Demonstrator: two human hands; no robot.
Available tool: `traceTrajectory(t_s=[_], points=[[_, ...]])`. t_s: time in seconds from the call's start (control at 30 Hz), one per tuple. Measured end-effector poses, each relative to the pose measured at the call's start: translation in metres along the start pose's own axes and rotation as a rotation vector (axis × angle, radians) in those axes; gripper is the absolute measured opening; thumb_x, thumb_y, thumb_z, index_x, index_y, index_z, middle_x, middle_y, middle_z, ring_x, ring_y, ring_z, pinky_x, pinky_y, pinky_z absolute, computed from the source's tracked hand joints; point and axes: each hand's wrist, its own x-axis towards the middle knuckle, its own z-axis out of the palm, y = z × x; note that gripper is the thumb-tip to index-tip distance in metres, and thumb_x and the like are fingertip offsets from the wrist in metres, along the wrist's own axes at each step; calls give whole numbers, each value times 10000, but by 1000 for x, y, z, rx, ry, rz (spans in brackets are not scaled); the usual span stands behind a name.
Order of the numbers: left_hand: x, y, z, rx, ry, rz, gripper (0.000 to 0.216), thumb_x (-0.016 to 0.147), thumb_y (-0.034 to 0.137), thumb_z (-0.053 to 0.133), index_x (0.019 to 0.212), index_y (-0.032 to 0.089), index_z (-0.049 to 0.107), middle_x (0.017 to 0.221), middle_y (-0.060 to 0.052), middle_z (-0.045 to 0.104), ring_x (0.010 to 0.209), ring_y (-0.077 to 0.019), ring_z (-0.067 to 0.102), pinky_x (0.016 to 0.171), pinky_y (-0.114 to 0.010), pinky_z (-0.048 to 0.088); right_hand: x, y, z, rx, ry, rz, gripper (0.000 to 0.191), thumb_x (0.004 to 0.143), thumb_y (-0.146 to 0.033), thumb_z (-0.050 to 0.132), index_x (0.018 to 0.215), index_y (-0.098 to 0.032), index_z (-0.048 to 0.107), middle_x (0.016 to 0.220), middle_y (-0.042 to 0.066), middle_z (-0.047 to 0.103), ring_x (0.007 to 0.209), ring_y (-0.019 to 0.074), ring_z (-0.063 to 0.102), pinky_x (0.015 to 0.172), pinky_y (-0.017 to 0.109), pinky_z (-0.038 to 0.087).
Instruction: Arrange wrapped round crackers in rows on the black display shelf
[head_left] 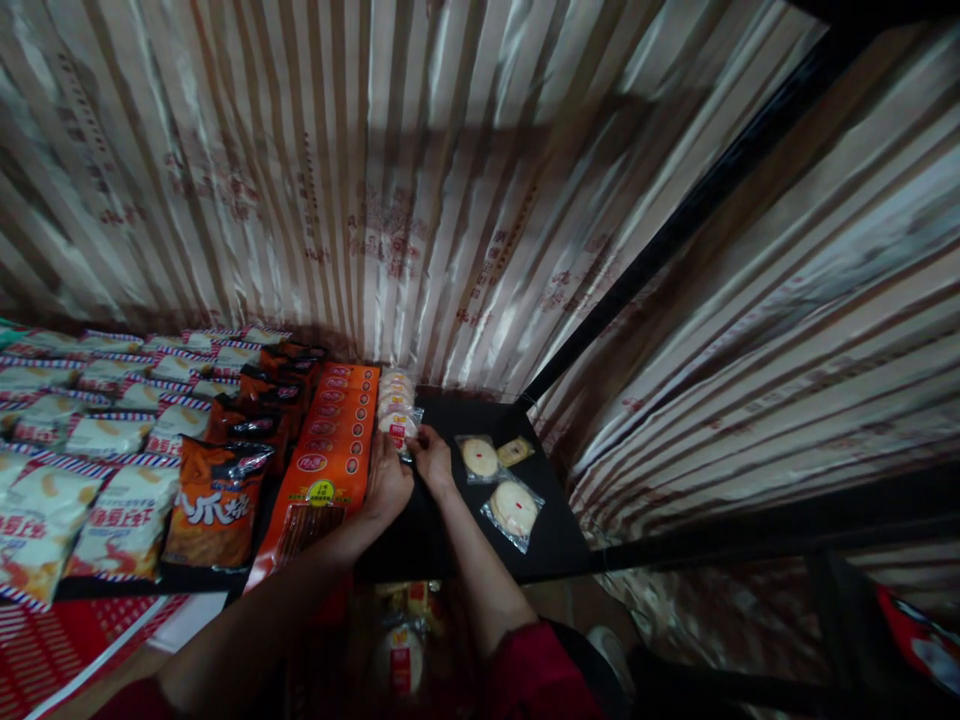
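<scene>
On a black shelf (442,520), my left hand (388,482) and my right hand (433,460) close on the near packet of round flat cakes (400,424). It is a clear wrapper with a red label. My left fingers grip its near left edge, and my right fingertips pinch its right side. Behind it, more wrapped round cakes (395,385) line up toward the back. Against my left hand lie overlapping orange snack packs (322,432). To the right of my right hand are two loose wrapped round cakes (516,508) and a small yellow packet (515,452).
Rows of white snack bags (120,515) and dark orange bags (214,505) fill the shelf's left. A red basket (67,640) stands below at the left. More packets (405,655) sit beneath my arms. A dark post (675,220) slants before striped sheeting (420,180).
</scene>
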Motion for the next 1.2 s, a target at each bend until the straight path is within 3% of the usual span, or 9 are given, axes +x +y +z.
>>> traceTrajectory(t_s=[0.63, 1.2], points=[[12, -7, 10, 22, 34, 8, 631, 685, 29, 450, 1315, 29, 411, 1406, -202, 411, 1350, -294, 305, 1120, -417, 270, 12, -3, 8, -15, 47, -5, 242, 724, -219, 590, 966, -209, 600, 776, -11, 658, 700, 140, 625, 686, 257, 496], [7, 1, 5, 93, -93, -6, 662, 677, 31, 458, 1330, -35, 377, 1463, -233, 291, 1392, -294, 176, 1155, -410, 181, 6, -4, 10, -121, 163, -63, 222, 724, -201, 600, 942, -171, 627, 867, 43, 624, 735, 146, 611, 724, 260, 500]])
